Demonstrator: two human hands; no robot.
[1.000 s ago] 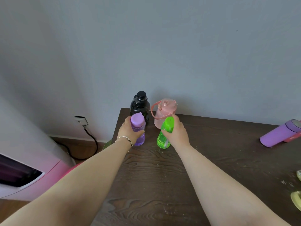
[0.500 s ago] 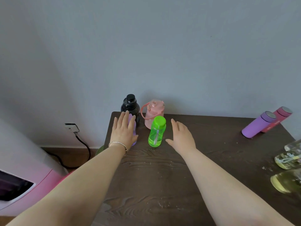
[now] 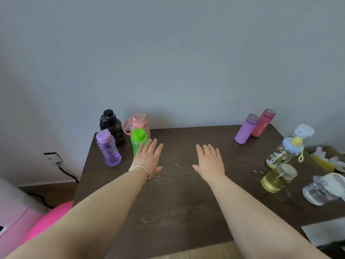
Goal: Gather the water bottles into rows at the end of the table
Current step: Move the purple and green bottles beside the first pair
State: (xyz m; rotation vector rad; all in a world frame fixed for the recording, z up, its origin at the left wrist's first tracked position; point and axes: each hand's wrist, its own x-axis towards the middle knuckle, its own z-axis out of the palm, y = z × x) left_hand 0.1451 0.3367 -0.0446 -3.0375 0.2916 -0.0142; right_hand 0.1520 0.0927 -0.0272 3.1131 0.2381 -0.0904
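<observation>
We look down from head height at a dark wood-grain tabletop (image 3: 177,202) set against a plain grey wall. Both bare forearms reach forward over it, palms down.

Our left hand (image 3: 148,160) is flat and empty, its fingers (image 3: 153,146) straight and lightly spread. It wears a thin silver bracelet (image 3: 141,168) at the wrist. The fingertips lie just in front of the green bottle (image 3: 138,140), hiding its lower part; we cannot tell whether they touch it.

Our right hand (image 3: 210,161) is also flat and empty, fingers stretched out and slightly fanned, over bare wood near the middle of the tabletop, well apart from every bottle.

At the far left corner four bottles stand upright in two short rows. At the back, by the wall, are the black bottle (image 3: 112,126) and beside it the pink bottle with a handle (image 3: 139,123). In front of them stand the purple clear bottle (image 3: 108,148) and the green bottle.

At the far right, two slim flasks stand close together: a lilac flask (image 3: 246,128) and a red flask (image 3: 263,123). Nearer us on the right edge are a clear bottle with a blue and yellow cap (image 3: 283,152), a jar of yellowish liquid (image 3: 278,177), and a clear plastic bottle lying down (image 3: 321,191).
</observation>
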